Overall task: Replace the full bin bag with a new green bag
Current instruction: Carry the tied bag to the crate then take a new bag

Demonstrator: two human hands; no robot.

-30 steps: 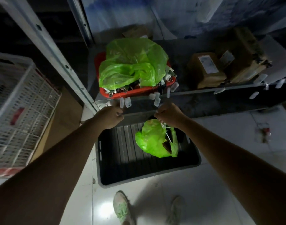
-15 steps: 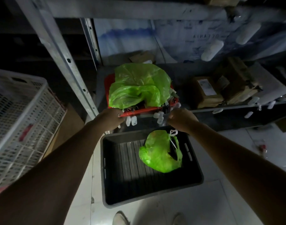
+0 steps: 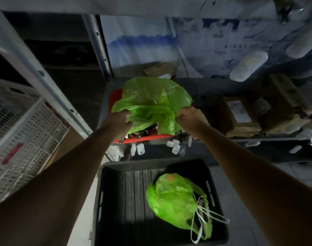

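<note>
Both hands are on the loose green bag atop the red bin on the shelf: left hand and right hand, fingers closed, each pinching a bunch of plastic. The tied full bag already lies in the black crate below. This looks like the lining step; next, spread the mouth over the rim

The loose bag is bright green over a red bin. The tied green bag has white drawstrings; the ribbed crate is black.
</note>
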